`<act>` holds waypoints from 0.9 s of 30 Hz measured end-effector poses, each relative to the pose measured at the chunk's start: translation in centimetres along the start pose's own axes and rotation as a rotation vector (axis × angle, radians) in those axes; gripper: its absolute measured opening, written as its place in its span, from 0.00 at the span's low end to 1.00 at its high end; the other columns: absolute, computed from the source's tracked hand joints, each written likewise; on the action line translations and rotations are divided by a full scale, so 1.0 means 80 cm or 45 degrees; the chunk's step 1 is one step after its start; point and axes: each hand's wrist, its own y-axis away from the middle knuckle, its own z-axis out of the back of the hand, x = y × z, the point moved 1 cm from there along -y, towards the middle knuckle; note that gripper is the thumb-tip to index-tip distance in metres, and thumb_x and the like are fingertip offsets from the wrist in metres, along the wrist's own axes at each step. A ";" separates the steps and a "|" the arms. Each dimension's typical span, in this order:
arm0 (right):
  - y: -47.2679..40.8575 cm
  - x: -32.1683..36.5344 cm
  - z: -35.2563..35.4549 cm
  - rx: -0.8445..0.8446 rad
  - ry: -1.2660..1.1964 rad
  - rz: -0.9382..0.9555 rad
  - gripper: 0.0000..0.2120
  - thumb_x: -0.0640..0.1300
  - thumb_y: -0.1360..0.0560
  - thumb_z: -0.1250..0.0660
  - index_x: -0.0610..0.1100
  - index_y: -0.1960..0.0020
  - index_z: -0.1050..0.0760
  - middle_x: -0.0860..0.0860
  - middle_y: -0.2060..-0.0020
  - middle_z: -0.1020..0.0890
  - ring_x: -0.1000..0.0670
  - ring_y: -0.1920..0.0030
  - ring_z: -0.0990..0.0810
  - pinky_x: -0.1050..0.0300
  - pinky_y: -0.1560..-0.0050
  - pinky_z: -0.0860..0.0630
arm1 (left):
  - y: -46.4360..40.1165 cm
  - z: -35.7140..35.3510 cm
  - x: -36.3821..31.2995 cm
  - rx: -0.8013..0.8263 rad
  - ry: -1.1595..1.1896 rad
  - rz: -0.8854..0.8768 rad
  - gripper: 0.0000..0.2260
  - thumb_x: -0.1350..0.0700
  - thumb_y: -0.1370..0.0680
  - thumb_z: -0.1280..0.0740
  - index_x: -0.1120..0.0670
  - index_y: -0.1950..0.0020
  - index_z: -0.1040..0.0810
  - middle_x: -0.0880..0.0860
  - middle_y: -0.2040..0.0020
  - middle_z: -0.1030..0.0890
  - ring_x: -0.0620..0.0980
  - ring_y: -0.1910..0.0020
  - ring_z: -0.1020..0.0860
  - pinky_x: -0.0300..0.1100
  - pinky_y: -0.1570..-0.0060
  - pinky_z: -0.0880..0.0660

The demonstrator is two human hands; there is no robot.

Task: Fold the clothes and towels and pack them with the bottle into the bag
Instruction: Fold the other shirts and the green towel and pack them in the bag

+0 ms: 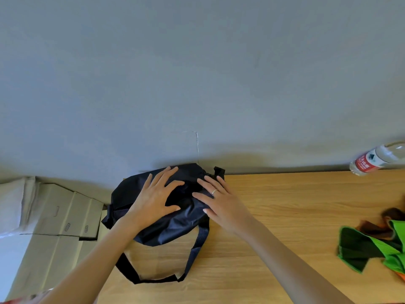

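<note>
A crumpled black nylon bag with webbing handles is pressed flat on the light wooden table by both hands. The left hand is laid on it with fingers spread and straight — nothing is grasped. The right hand, a ring worn on one finger, rests beside it, fingers likewise extended on the fabric. Well to the right of the right fingers, a green-and-dark cloth pile is seen, and beyond it — by the wall — a clear plastic bottle with a red label is lying on its side.
</note>
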 end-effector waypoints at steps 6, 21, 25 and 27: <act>0.056 -0.051 0.020 0.045 0.000 -0.157 0.25 0.48 0.29 0.28 0.50 0.34 0.29 0.46 0.30 0.31 0.45 0.28 0.36 0.45 0.29 0.45 | -0.034 -0.006 -0.076 -0.003 0.035 -0.088 0.27 0.51 0.32 0.25 0.51 0.34 0.27 0.53 0.29 0.32 0.56 0.28 0.36 0.60 0.34 0.33; 0.351 -0.283 0.050 0.240 -0.027 -0.683 0.29 0.46 0.38 0.20 0.47 0.39 0.24 0.44 0.39 0.22 0.42 0.37 0.24 0.43 0.38 0.29 | -0.162 -0.127 -0.434 0.339 0.159 -0.222 0.26 0.52 0.23 0.35 0.46 0.27 0.39 0.47 0.25 0.44 0.48 0.25 0.48 0.45 0.29 0.45; 0.422 -0.338 0.053 0.363 -0.022 -0.888 0.25 0.46 0.30 0.27 0.45 0.35 0.28 0.44 0.36 0.25 0.41 0.32 0.31 0.42 0.32 0.36 | -0.189 -0.174 -0.518 0.450 0.235 -0.240 0.25 0.55 0.22 0.36 0.48 0.27 0.39 0.49 0.25 0.43 0.48 0.26 0.47 0.46 0.31 0.42; 0.453 -0.359 0.047 0.386 -0.011 -0.949 0.24 0.47 0.24 0.33 0.44 0.31 0.34 0.44 0.31 0.32 0.42 0.27 0.41 0.44 0.26 0.47 | -0.199 -0.196 -0.551 0.518 0.275 -0.223 0.25 0.56 0.23 0.35 0.50 0.27 0.38 0.50 0.26 0.41 0.49 0.27 0.45 0.47 0.31 0.40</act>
